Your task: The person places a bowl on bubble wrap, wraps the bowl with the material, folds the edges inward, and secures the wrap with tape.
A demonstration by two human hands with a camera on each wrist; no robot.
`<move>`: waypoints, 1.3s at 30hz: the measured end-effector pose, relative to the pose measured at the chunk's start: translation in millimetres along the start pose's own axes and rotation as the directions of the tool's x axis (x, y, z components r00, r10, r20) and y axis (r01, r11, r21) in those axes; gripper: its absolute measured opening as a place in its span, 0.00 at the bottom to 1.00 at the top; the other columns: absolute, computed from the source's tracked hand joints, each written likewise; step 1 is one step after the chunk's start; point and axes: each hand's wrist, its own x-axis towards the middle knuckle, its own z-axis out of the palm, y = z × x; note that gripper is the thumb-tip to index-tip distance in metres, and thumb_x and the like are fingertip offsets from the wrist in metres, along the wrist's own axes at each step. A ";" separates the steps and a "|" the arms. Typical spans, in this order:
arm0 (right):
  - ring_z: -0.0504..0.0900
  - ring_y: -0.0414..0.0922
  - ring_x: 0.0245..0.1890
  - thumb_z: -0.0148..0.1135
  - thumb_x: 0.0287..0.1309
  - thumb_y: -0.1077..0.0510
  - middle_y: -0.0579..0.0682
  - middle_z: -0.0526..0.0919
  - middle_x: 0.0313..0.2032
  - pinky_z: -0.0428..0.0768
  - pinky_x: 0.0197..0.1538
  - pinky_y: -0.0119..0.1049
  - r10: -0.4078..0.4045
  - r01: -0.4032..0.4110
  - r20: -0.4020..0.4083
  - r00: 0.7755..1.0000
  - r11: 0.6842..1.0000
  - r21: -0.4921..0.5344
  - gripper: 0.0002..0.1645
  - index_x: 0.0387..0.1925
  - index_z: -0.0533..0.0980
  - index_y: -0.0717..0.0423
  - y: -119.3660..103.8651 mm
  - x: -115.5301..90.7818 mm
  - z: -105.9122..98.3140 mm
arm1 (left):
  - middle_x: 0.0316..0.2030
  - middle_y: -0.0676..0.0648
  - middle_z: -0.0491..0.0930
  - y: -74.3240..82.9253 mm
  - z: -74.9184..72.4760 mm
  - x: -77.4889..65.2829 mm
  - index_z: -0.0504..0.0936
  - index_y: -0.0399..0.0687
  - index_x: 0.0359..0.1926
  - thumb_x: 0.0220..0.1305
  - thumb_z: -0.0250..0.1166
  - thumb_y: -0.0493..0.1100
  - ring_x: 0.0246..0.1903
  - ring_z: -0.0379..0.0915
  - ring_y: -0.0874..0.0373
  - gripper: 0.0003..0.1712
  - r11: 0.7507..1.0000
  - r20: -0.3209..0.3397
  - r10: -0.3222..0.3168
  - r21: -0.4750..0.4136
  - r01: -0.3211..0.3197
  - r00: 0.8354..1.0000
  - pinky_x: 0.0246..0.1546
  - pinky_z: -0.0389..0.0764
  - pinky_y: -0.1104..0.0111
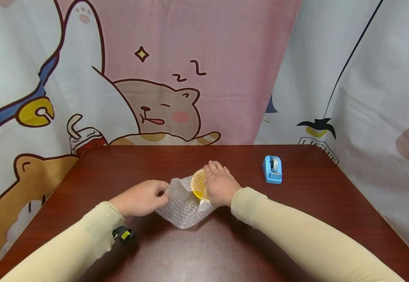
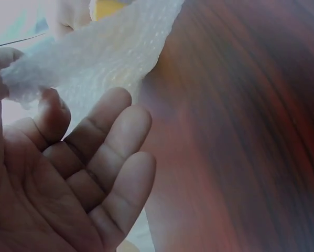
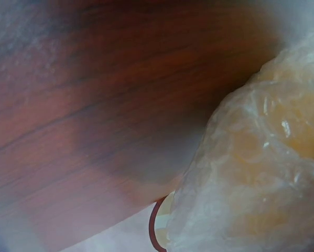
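Note:
A sheet of bubble wrap [image 1: 181, 207] lies on the table, partly around a yellow round object [image 1: 198, 190] whose kind the wrap hides. My left hand [image 1: 141, 199] pinches the sheet's left edge between thumb and index finger. In the left wrist view, the other fingers [image 2: 126, 181] of that hand are spread away from the wrap. On the right side of the yellow object, my right hand [image 1: 221, 184] presses the wrap against it with fingers extended. The right wrist view shows the wrapped side, yellow showing through the bubble wrap [image 3: 251, 173], but not the hand.
A light blue tape dispenser [image 1: 272, 169] stands to the right, toward the back of the brown wooden table [image 1: 204, 254]. Behind the table's far edge hangs a printed cartoon curtain [image 1: 225, 78]. A black band with a small device [image 1: 124, 234] is on the left wrist.

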 end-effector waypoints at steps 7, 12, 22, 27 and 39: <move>0.53 0.64 0.83 0.43 0.83 0.52 0.67 0.56 0.81 0.57 0.81 0.60 -0.003 0.003 0.002 1.000 1.000 0.004 0.35 0.79 0.58 0.70 0.9 0.4 0.4 | 0.25 0.53 0.71 4.3 0.3 3.5 0.81 0.56 0.34 0.71 0.59 0.44 0.27 0.70 0.60 0.07 0.999 -0.026 0.039 -0.036 -0.040 0.999 0.29 0.75 0.65; 0.52 0.63 0.83 0.43 0.83 0.51 0.67 0.55 0.81 0.57 0.81 0.60 0.003 -0.003 0.014 1.000 1.000 -0.003 0.36 0.79 0.57 0.69 1.4 1.2 1.1 | 0.24 0.53 0.68 7.2 0.4 5.7 0.77 0.53 0.30 0.73 0.58 0.44 0.25 0.67 0.60 0.10 0.996 -0.054 0.059 -0.068 -0.062 0.997 0.25 0.72 0.67; 0.51 0.62 0.83 0.42 0.83 0.51 0.66 0.54 0.81 0.55 0.82 0.59 0.016 -0.016 0.015 1.000 1.000 0.004 0.36 0.80 0.56 0.68 1.1 1.5 1.0 | 0.23 0.53 0.67 13.3 1.7 10.2 0.72 0.51 0.27 0.74 0.58 0.44 0.25 0.66 0.60 0.14 0.989 -0.106 0.116 -0.083 -0.125 0.988 0.26 0.70 0.68; 0.52 0.62 0.83 0.43 0.83 0.51 0.66 0.55 0.81 0.56 0.82 0.59 0.018 -0.018 0.005 1.000 1.000 0.011 0.35 0.80 0.57 0.68 1.2 2.0 1.7 | 0.23 0.53 0.67 16.0 3.3 13.4 0.72 0.51 0.27 0.74 0.58 0.44 0.25 0.66 0.60 0.14 0.984 -0.121 0.130 -0.107 -0.143 0.984 0.27 0.69 0.68; 0.52 0.62 0.83 0.43 0.83 0.51 0.65 0.54 0.82 0.55 0.82 0.59 0.027 -0.027 0.008 1.000 0.999 0.020 0.36 0.80 0.56 0.68 0.8 1.5 1.7 | 0.24 0.51 0.70 23.3 5.1 19.7 0.73 0.50 0.30 0.76 0.58 0.44 0.26 0.69 0.58 0.13 0.971 -0.136 0.143 -0.172 -0.166 0.980 0.27 0.72 0.67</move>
